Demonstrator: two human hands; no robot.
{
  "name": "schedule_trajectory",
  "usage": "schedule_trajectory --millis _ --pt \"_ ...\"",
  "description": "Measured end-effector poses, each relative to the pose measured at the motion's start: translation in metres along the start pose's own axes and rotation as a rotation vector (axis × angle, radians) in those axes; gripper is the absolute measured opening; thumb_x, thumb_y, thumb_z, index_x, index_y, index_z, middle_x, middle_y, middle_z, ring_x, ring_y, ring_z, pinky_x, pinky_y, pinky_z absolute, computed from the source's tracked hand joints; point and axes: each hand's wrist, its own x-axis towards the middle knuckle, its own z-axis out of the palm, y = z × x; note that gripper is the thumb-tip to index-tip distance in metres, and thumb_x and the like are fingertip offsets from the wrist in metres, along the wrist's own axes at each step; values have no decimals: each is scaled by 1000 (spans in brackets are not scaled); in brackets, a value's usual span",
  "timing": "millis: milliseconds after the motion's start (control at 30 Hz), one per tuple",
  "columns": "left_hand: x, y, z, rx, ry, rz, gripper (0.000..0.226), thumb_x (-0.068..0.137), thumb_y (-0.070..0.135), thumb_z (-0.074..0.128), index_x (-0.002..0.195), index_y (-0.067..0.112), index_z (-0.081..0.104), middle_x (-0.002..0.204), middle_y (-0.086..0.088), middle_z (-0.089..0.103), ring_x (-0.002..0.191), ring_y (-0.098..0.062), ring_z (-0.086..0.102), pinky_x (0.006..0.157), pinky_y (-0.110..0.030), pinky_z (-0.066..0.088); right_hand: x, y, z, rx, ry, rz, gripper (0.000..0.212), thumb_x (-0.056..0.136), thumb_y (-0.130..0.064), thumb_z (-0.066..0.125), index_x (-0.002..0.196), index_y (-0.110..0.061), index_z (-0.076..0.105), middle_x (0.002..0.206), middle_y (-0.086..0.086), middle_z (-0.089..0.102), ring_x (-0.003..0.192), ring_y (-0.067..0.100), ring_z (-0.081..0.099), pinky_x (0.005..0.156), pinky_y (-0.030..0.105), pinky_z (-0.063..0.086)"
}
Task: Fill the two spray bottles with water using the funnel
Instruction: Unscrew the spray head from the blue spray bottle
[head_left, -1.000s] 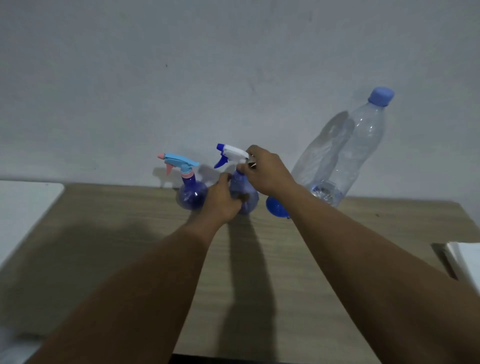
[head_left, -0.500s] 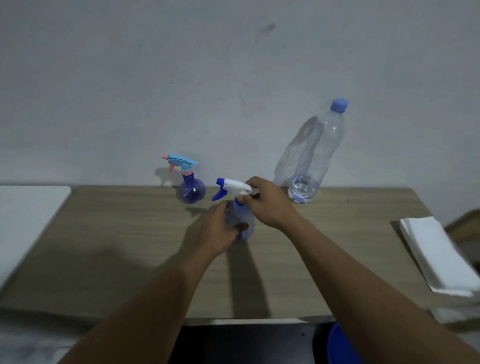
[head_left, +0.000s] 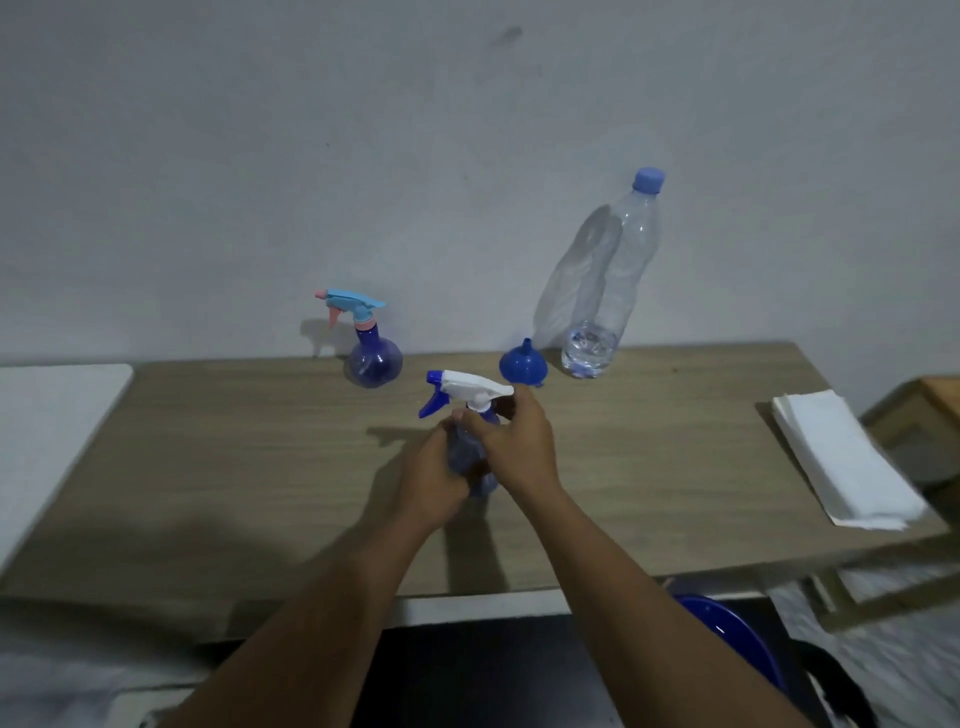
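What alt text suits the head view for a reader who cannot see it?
The left hand and right hand grip a white-topped spray bottle at a wooden table. Behind it stand a second spray bottle, a blue funnel and a water bottle.

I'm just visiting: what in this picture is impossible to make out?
Head view, the only one:
- The white-topped spray bottle: the left hand and right hand wrap its body and neck, hiding any water level and whether the top is loosened.
- The blue tub under the table: mostly hidden by the table's edge and the right forearm.
- The pink-and-blue spray bottle: too dim and small to tell whether it holds water.
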Motion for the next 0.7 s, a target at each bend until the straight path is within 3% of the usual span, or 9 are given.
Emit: schedule_trajectory --millis 133,200,267,367,433,500,633,700 --pt "0 0 5 -91 21 -55 37 87 2 63 122 13 57 101 9 62 91 -5 58 64 -3 43 3 12 5 13 14 -91 21 86 -26 76 101 -25 61 94 -16 66 90 -5 62 70 10 45" --pt "-4 2 7 -106 13 -62 26 90 6 63 114 15 59 101 8 64 92 -11 63 60 -3 45 4 17 5 -10 -5 -154 12 89 -22 71 99 -21 65 93 -12 69 89 -2 63 70 12 45" --pt "-5 0 10 -93 15 -77 26 91 7 63 114 16 58 101 6 63 88 -7 60 57 2 41 6 20 5 -37 -52 -192 6 91 -17 64 96 -20 64 89 -8 68 84 4 63 69 18 44" --pt "-7 1 10 -166 37 -96 43 90 2 61 132 10 52 112 7 58 98 -6 55 63 4 37 9 23 3 -11 -114 -174 14 90 -15 62 101 -24 59 89 -14 66 83 0 62 70 19 45" --pt "-7 2 12 -234 14 -86 42 89 13 66 129 13 55 113 5 65 102 -16 64 72 -7 48 10 23 1 23 -115 -146 28 89 -20 71 108 -29 53 96 -23 63 89 -11 60 71 8 45" --pt "-7 4 11 -283 7 -108 41 88 16 69 128 16 56 111 -2 67 101 -18 66 73 -15 53 12 24 1 22 -112 -138 30 89 -21 74 106 -27 51 98 -24 62 92 -10 60 72 4 44" --pt "-8 9 6 -280 2 -79 44 90 3 66 130 16 53 107 8 61 78 14 57 62 1 42 18 25 -4 -69 -176 -201 25 90 -16 68 114 -20 60 101 -14 68 98 1 64 86 31 56" --pt "-9 11 5 -256 -9 -64 49 88 -2 66 132 15 52 106 8 57 72 23 55 62 2 40 19 24 -8 -98 -224 -218 27 90 -19 67 116 -22 62 104 -12 70 100 3 65 89 34 57"
